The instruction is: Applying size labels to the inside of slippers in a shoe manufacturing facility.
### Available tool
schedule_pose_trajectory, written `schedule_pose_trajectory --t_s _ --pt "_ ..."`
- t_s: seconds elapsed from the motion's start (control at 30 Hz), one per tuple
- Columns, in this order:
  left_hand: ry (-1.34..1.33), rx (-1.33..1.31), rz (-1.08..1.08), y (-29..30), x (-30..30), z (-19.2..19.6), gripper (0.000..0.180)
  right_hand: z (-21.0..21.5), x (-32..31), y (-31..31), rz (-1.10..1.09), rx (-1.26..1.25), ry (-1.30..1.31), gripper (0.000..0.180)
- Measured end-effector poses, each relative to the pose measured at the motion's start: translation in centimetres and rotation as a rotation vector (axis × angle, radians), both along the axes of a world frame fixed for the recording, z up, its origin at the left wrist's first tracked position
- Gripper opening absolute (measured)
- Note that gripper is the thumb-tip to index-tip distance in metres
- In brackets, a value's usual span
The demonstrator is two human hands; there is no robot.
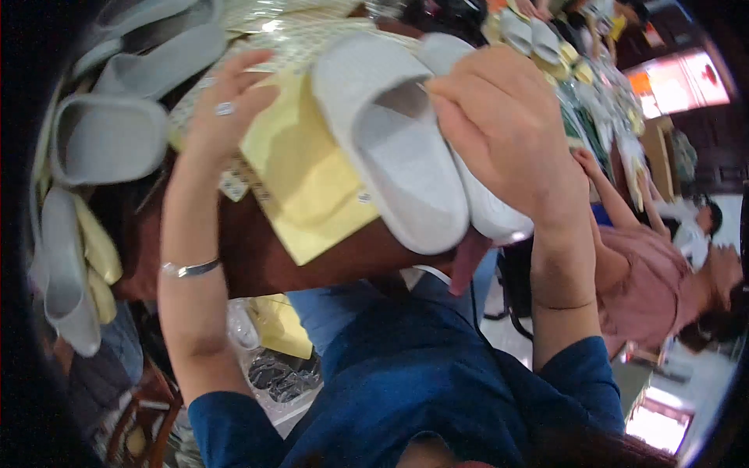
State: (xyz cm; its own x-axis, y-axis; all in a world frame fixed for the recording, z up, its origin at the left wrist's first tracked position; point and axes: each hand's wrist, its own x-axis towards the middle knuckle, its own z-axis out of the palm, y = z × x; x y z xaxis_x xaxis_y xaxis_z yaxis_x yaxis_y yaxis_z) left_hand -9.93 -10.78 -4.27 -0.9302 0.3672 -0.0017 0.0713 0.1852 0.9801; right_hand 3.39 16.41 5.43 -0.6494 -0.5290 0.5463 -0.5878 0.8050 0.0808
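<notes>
The right hand (495, 129) is curled closed, with thumb and forefinger at the edge of the opening of a white slipper (417, 179); I cannot tell whether they pinch anything. That slipper lies just left of this grip, its mate (499, 210) partly hidden beneath the hand. The left hand (234, 101) is open, fingers spread, beside a yellow sheet (300, 187) that lies between the two hands; contact is unclear. Left of the open hand sits a grey slipper (109, 140). Below it shows the brown table (250, 261).
</notes>
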Motion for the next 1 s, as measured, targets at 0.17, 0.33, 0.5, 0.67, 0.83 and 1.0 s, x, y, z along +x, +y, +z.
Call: schedule_pose_trajectory --t_s 0.17,0.33,0.5,0.67,0.83,1.0 --pt "-0.055 0.114 -0.1 1.6 -0.4 0.7 0.052 -1.4 10.1 6.1 -0.397 -0.059 -0.129 0.016" --pt "-0.08 0.113 -0.101 1.2 -0.5 0.4 0.051 -3.8 13.3 7.4 -0.524 -0.137 -0.147 0.013" --pt "-0.075 0.101 -0.074 0.7 -0.5 0.0 0.051 -4.3 13.5 6.7 -0.54 -0.11 -0.171 0.011" --pt "-0.072 0.091 -0.071 0.9 -0.3 0.2 0.052 -4.1 12.7 6.3 -0.529 -0.1 -0.181 0.013" --pt "-0.08 0.079 -0.067 1.1 0.0 0.8 0.053 -4.6 12.1 6.1 -0.541 -0.068 -0.18 0.009" --pt "-0.098 0.106 -0.079 1.2 0.1 0.7 0.053 -4.6 11.6 5.7 -0.59 -0.028 -0.202 0.007"
